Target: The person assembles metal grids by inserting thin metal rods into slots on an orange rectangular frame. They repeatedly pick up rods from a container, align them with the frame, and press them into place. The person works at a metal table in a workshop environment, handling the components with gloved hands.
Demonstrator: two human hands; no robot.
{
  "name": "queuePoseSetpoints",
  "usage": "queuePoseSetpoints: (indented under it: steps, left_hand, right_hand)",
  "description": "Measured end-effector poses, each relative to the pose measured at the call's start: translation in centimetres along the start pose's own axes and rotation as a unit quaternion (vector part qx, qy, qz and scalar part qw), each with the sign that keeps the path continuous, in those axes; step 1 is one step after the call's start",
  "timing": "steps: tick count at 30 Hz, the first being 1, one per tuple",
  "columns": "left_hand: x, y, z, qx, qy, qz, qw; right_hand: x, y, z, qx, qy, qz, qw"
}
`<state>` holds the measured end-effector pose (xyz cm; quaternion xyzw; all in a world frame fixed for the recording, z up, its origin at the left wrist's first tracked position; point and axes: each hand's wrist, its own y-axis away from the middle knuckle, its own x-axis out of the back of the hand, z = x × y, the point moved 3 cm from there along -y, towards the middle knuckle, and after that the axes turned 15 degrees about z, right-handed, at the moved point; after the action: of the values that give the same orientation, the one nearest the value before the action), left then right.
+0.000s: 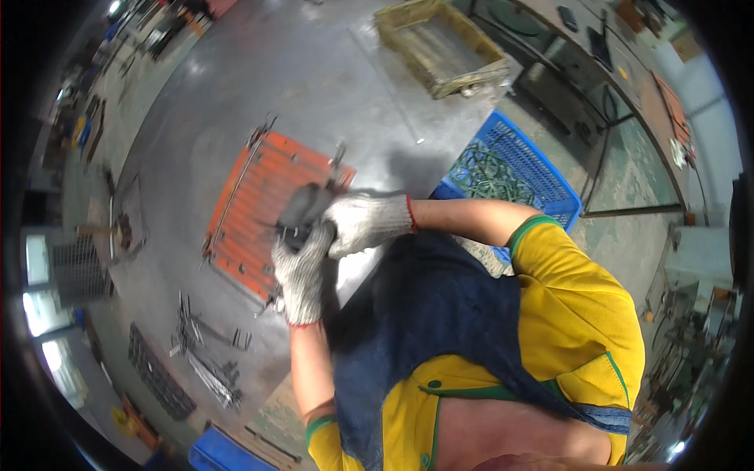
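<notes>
A ribbed orange panel (pixel 259 212) lies aslant on a grey metal tabletop (pixel 196 102), with thin metal rods and small clamp-like fittings along its edges. My left hand (pixel 302 275), in a white knit glove with a red cuff, is at the panel's near right edge. Its fingers are curled in around something dark. My right hand (pixel 365 224), gloved the same way, reaches in from the right and meets the left one. Its fingers look closed, and a dark, blurred shape at their tips hides what they hold.
Loose metal rods and hooks (pixel 208 361) lie at the table's near left. On the right stands a blue plastic basket (pixel 550 161) of green strap-like pieces. A worn yellow crate (pixel 393 31) sits at the far side. A framed workbench (pixel 644 102) runs along the right.
</notes>
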<state>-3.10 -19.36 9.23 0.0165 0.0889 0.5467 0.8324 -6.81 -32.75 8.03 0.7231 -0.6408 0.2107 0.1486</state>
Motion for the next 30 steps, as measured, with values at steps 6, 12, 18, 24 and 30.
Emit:
queuePoseSetpoints:
  steps: [6, 12, 18, 24, 30]
  left_hand:
    - [2.8, 1.5, -3.5, -0.058, -0.064, 0.103, 0.991]
    - [4.6, 2.2, -1.7, 0.035, -0.153, 0.084, 0.984]
    - [4.7, 2.9, 0.0, -0.137, -0.262, 0.027, 0.955]
    - [5.4, 4.2, 1.9, -0.149, -0.211, -0.011, 0.966]
    - [5.7, 0.7, -1.4, -0.036, -0.261, 0.052, 0.963]
  right_hand:
    - [-5.7, -1.3, 6.0, 0.089, 0.132, 0.027, 0.987]
    - [-4.4, -1.4, 2.6, 0.130, -0.110, 0.061, 0.983]
    - [-6.9, -0.7, 5.2, 0.137, 0.010, 0.066, 0.988]
    - [-6.0, 0.3, 3.8, 0.119, -0.024, 0.042, 0.992]
    - [-6.9, -1.1, 6.1, 0.008, 0.063, -0.040, 0.997]
